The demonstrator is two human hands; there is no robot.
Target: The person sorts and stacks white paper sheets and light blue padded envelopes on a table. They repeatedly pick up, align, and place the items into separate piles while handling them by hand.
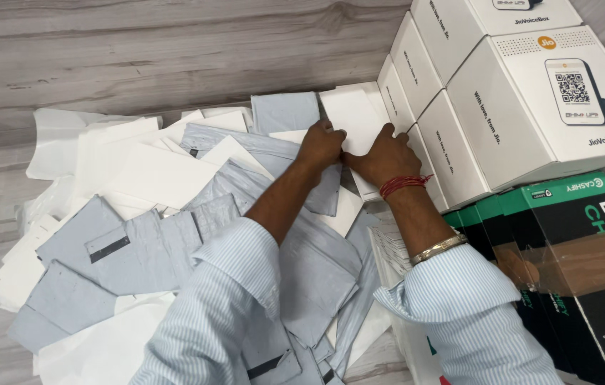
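Two hands press on a white pouch at the far end of a heap of mailers on the wooden floor.

Nearest lie grey plastic mailer bags (138,249) and white ones, spread across the grey wood-grain floor (138,50); at the right edge stand black-and-green cartons (588,242). Farther on, the left hand (322,145) and right hand (382,157), fingers curled, grip the flat white padded pouch (352,114), which touches the stacked white cardboard boxes (488,107) hemming it in on the right.
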